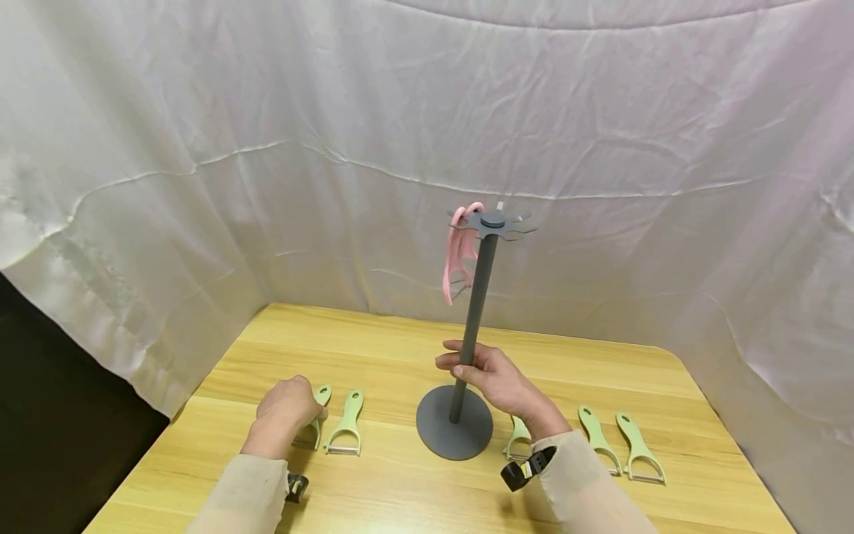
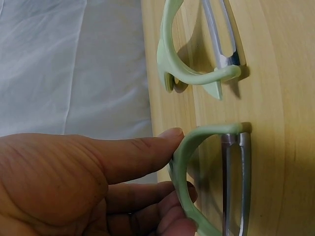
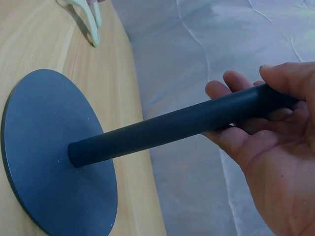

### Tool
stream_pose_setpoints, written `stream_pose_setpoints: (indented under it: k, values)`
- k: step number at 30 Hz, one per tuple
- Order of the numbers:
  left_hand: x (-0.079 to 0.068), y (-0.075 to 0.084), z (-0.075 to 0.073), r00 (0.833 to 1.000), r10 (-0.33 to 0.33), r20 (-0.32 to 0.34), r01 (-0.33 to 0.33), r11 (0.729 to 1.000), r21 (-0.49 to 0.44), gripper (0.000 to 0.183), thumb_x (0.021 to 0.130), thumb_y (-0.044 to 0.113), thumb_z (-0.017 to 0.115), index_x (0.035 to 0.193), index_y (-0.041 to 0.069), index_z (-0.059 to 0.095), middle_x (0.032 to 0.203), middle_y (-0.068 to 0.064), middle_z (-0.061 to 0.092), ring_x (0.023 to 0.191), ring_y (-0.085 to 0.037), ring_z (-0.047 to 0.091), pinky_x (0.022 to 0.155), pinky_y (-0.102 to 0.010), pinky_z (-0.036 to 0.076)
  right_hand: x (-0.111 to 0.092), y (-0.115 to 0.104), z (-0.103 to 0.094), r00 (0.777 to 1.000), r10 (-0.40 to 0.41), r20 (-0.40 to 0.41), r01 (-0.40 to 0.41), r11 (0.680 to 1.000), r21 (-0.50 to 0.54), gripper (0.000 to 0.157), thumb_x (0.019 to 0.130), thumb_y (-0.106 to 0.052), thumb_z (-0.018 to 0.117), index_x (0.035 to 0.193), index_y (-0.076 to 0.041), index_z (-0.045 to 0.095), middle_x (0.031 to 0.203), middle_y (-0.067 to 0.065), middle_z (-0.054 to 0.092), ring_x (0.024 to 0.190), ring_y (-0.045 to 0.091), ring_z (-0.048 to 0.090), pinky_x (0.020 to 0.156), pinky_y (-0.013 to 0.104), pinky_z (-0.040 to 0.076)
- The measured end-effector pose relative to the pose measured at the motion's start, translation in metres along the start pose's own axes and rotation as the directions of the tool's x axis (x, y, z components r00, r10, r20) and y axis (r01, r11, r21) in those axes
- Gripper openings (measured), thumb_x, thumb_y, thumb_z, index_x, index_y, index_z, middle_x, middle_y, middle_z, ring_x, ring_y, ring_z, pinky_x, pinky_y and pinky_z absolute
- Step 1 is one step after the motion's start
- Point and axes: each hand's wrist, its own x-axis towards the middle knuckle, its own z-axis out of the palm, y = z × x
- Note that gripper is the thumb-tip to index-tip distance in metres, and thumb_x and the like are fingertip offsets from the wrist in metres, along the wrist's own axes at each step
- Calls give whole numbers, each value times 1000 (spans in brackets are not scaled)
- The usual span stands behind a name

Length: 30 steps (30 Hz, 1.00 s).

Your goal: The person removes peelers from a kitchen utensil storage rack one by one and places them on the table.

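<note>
My left hand (image 1: 285,414) pinches a light-green Y-shaped peeler (image 2: 182,160) between thumb and fingers, at the left of the table. Right beside it lies a second green peeler (image 1: 349,420), untouched. My right hand (image 1: 505,386) holds the dark grey pole of a display stand (image 1: 476,308), fingers curled loosely round it. The stand's round base (image 3: 44,147) sits on the table. Pink peelers (image 1: 457,256) hang from the left side of the hooked top disc (image 1: 494,221); they overlap, so I cannot tell how many.
On the right side of the wooden table (image 1: 400,497) lie two green peelers, one nearer (image 1: 594,430) and one at the far right (image 1: 639,445). Another green peeler (image 1: 517,437) is partly hidden by my right wrist. Pale curtains (image 1: 373,119) enclose the back and sides.
</note>
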Motion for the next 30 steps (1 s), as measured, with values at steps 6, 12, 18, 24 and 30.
stream_pose_setpoints:
  k: [6,12,18,24,30]
  values:
    - [0,0,-1,1000,-11,4,11,1000,-5,43,90,29,84,111,-6,72,96,-16,71,74,-27,59,57,-35,49,0,1,1,1000,-21,-22,21,999,-36,39,109,-12,57,146,3,58,139,18,69,132,39,64,115,57,45]
    - [1,0,0,1000,-14,-3,14,1000,-3,44,89,31,85,110,-6,72,100,-19,72,75,-27,59,59,-36,50,-2,6,4,998,-35,-58,34,999,-7,44,109,-16,60,150,-2,54,127,19,73,123,42,69,107,43,55]
    - [0,0,-1,1000,-4,-16,4,1000,-14,40,94,36,80,99,-2,71,89,-13,67,73,-26,59,58,-35,49,-3,10,5,994,-54,-96,56,998,12,43,108,-16,62,148,-2,56,123,21,74,120,40,71,102,37,58]
    - [-4,6,-9,998,31,-61,-34,999,-36,35,99,36,73,96,2,69,83,-10,64,69,-24,57,55,-34,45,-4,10,7,993,-60,-100,65,997,39,42,108,-15,61,148,-1,56,123,23,73,119,39,72,102,38,59]
    - [-7,23,-23,989,90,-118,-94,995,-30,47,102,40,68,130,3,70,118,-18,74,80,-26,63,60,-37,48,-4,11,8,993,-66,-102,72,995,62,43,108,-14,61,149,0,54,123,25,72,120,40,71,102,39,59]
